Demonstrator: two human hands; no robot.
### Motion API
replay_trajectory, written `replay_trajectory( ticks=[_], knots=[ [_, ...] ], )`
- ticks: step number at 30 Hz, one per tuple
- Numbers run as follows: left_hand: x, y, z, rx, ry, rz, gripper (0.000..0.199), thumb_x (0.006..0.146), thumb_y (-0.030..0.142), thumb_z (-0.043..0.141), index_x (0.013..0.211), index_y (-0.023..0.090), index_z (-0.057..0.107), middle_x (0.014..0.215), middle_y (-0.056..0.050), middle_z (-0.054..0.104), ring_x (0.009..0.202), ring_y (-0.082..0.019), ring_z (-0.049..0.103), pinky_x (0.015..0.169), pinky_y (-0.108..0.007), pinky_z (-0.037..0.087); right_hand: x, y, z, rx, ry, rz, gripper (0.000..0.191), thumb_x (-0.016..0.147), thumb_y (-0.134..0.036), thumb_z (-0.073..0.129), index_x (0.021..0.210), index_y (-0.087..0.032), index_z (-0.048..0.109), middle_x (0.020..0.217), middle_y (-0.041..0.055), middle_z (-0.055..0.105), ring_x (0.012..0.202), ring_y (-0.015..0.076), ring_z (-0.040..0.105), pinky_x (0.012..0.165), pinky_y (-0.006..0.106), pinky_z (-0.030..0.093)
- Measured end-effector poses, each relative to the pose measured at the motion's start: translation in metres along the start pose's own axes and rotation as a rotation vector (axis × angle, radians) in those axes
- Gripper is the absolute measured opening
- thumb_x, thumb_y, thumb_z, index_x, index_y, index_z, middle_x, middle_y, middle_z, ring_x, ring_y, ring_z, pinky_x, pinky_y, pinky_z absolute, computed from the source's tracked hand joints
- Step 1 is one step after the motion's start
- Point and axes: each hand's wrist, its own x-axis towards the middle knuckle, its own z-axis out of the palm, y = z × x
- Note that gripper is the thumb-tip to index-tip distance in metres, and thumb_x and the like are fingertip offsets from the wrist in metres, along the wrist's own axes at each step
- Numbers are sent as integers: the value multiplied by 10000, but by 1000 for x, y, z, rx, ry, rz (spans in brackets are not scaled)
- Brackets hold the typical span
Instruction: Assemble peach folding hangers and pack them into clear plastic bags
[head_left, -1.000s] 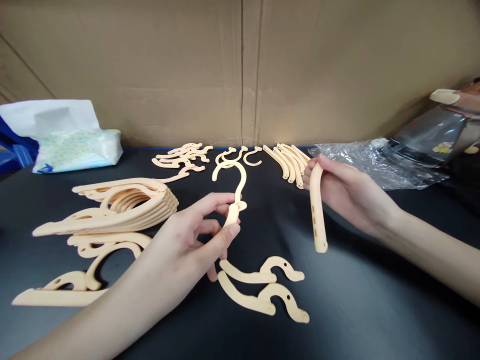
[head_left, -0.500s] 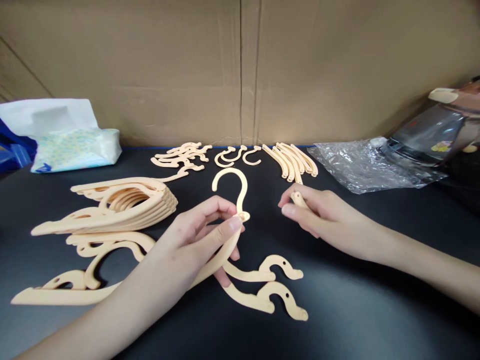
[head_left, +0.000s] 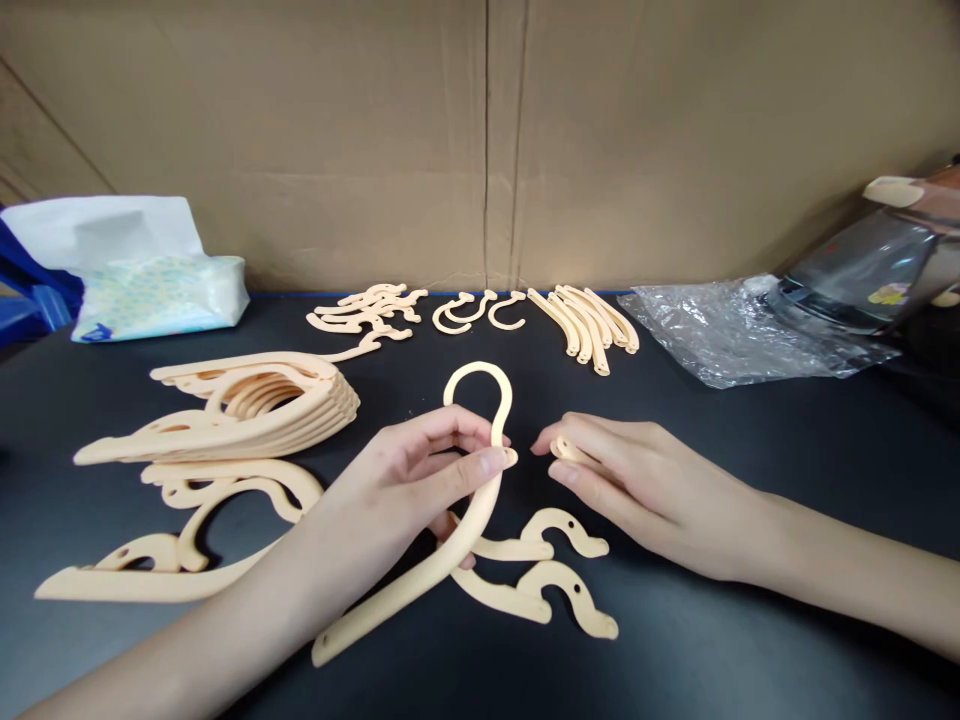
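Hands (head_left: 416, 480) (head_left: 656, 490) hold hanger pieces (head_left: 394, 598); tissue (head_left: 139, 232) pokes from its pack (head_left: 169, 298).

Workshop-like table (head_left: 690, 660), cardboard wall (head_left: 337, 150); sorted parts (head_left: 559, 322)

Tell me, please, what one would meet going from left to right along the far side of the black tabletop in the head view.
Soft tissue pack → pile of branching hanger parts → loose hanger hooks → slim curved hanger arms → crumpled clear plastic.
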Motion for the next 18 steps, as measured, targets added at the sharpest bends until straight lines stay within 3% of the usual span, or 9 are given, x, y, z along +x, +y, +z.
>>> replay_trajectory(
  ticks=[2, 3, 8, 11, 14, 18],
  knots=[
    [1, -2, 0, -22, -5, -1, 239, 856, 451, 710, 867, 224, 638, 689, 72, 479, 559, -61, 455, 501, -144, 462, 1, 2, 3, -23, 20, -6, 266, 1038, -298, 351, 1109, -218, 594, 1003, 33, 705, 803, 157, 668, 690, 291, 478],
    [1, -2, 0, -32, -9, -9, 240, 851, 450, 717, 873, 224, 639, 690, 73, 482, 561, -62, 460, 503, -148, 469, 2, 2, 4, -28, 23, -1, 280, 1039, -297, 348, 1143, -217, 595, 984, 30, 721, 804, 162, 682, 680, 289, 478],
    [2, -3, 2, -36, -10, -51, 284, 858, 452, 705, 821, 187, 613, 662, 71, 468, 566, -58, 449, 496, -126, 439, 1, -1, 10, -31, 37, 58, 197, 958, -225, 444, 1144, -164, 465, 619, -67, 572, 498, 134, 542, 499, 267, 395],
    [2, -1, 3, -34, -2, -35, 279, 862, 435, 705, 813, 178, 610, 656, 68, 479, 571, -51, 440, 506, -107, 425, 1, 0, 11, -1, 73, -5, 215, 902, -104, 449, 1099, -187, 468, 782, -26, 611, 619, 115, 585, 565, 238, 450],
    [2, -1, 3, -22, 24, -17, 284, 867, 436, 699, 800, 175, 608, 678, 61, 497, 585, -50, 454, 520, -100, 434, 2, 5, 12, 7, 108, -137, 254, 945, -116, 459, 1176, -196, 527, 993, 39, 649, 832, 129, 636, 697, 241, 505],
    [2, -2, 3, -56, 37, -43, 290, 876, 447, 681, 801, 178, 605, 701, 50, 530, 593, -65, 531, 546, -139, 504, 4, 11, 15, 27, 187, -214, 245, 973, -143, 492, 1181, -203, 607, 978, 32, 702, 868, 140, 653, 767, 280, 515]
  ],
)
